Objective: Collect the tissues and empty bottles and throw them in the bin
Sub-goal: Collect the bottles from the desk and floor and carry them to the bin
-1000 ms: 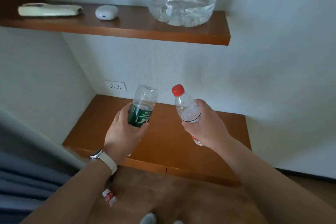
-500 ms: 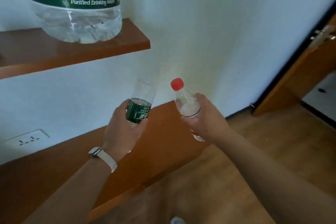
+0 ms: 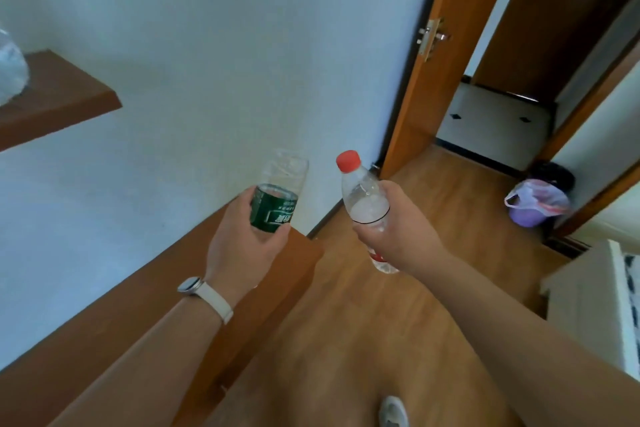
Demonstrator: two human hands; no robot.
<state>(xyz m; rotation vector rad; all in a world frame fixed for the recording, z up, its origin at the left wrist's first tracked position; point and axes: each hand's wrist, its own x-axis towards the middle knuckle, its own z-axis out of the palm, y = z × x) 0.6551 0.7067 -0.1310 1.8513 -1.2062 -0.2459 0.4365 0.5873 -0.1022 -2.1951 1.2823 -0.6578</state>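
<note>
My left hand (image 3: 242, 246) grips a clear empty bottle with a green label (image 3: 277, 198), held upside down with its base up. In my right hand (image 3: 398, 232) is a clear empty bottle with a red cap (image 3: 360, 194), cap upward. Both are held in front of me, side by side and apart. A dark bin lined with a purple and white bag (image 3: 535, 203) stands on the floor at the right, beside a door frame. No tissues are in view.
A low wooden ledge (image 3: 173, 305) runs along the white wall at the left, with a wooden shelf (image 3: 59, 97) above. An open wooden door (image 3: 436, 55) leads out at the upper right. A white cabinet (image 3: 588, 302) stands at the right. The floor is wood.
My view has swung to the right: the shelf and big water bottle slid off to the left, and the doorway and bin came into sight. Both hands keep hold of their bottles.
</note>
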